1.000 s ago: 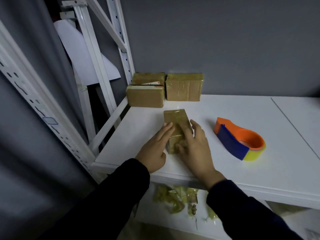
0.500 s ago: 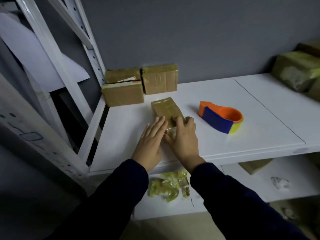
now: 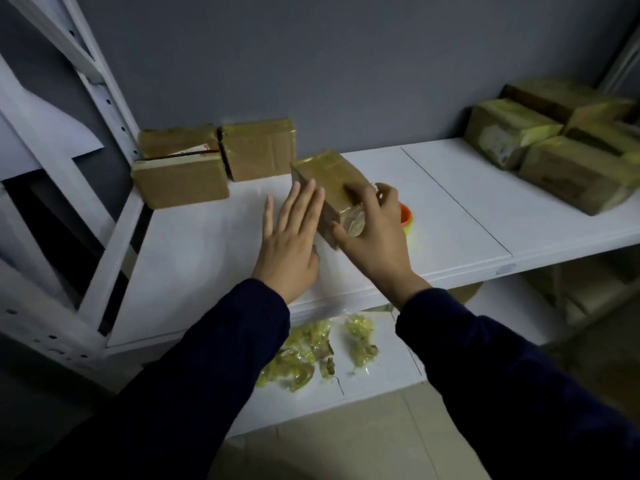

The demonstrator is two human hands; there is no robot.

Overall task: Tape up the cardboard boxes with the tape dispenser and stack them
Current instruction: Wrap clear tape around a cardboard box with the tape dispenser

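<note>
Curled fingers of the right hand (image 3: pixel 374 233) grip a tape-wrapped cardboard box (image 3: pixel 329 174), tilted over the white shelf (image 3: pixel 207 254). The left hand (image 3: pixel 291 237), fingers straight, rests against its side. Behind the right hand, the tape dispenser (image 3: pixel 407 220) is mostly hidden.

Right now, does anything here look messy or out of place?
Yes. Crumpled yellowish tape scraps lie loose on the lower shelf, like discarded waste. The box in the right hand looks intact.

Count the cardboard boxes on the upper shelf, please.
8. Three boxes at back left; one box gripped by the right hand; four in the right pile. The frame edge may hide more.
</note>
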